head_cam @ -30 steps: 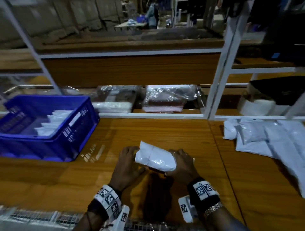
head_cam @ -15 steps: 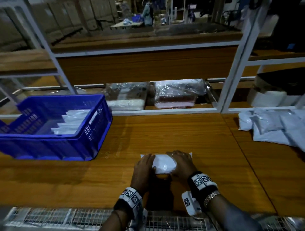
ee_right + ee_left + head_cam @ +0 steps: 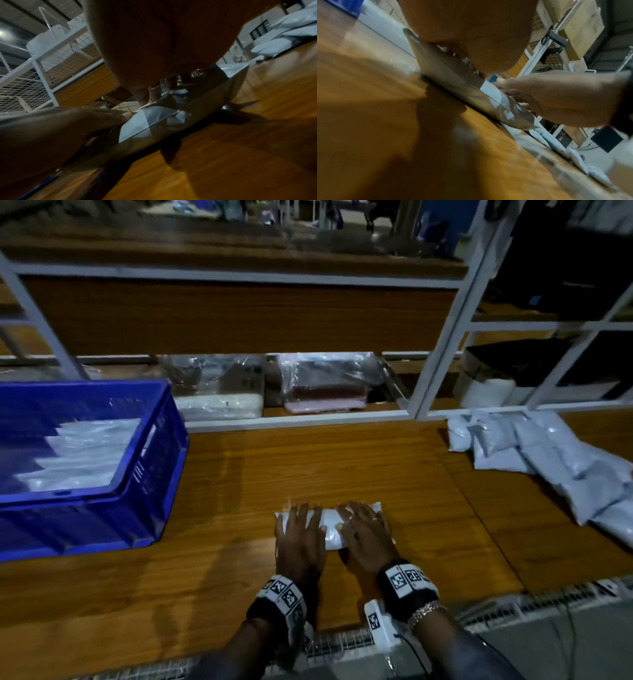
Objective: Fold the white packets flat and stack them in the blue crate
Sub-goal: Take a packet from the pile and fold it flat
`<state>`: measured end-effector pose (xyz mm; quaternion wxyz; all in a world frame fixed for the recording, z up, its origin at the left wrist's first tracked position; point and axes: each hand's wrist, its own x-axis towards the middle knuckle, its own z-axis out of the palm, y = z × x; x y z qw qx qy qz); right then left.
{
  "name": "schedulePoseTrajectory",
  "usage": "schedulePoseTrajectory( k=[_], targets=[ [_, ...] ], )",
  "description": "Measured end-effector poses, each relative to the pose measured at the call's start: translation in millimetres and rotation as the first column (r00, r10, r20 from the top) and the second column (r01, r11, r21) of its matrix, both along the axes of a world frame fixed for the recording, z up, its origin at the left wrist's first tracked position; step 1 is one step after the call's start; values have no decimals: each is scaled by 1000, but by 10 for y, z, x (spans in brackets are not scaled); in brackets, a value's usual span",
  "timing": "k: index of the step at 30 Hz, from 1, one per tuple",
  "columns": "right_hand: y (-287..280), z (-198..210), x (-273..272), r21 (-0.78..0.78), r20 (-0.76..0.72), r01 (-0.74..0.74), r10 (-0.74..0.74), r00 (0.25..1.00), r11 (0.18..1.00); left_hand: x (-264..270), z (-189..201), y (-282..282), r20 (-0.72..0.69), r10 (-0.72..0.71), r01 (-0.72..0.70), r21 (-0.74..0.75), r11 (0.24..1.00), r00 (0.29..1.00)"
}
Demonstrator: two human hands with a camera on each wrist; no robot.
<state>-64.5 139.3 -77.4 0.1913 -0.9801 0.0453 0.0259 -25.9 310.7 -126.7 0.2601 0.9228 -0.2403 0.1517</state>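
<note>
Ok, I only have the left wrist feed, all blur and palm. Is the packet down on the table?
Observer: Yes. The white packet lies on the wooden table, with the left hand and right hand spread flat on it.
Operator: Anything in the crate yet?
Observer: The blue crate, to the left, holds a row of flat packets.
Operator: More to fold?
Observer: A loose pile waits on the right.

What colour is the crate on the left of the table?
Blue; the crate shows best in the head view.
</note>
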Motion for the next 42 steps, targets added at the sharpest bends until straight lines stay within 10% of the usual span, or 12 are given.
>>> schedulePoseTrajectory(
  k=[13,42],
  targets=[
    [9,-169,238,-194,-24,-21,17,1000,981,150,24,-137,-6,91,-90,79,993,996],
    [-236,-257,130,169,-133,154,-133,982,973,196,-161,139,-434,158,-61,230,971,887]
  ],
)
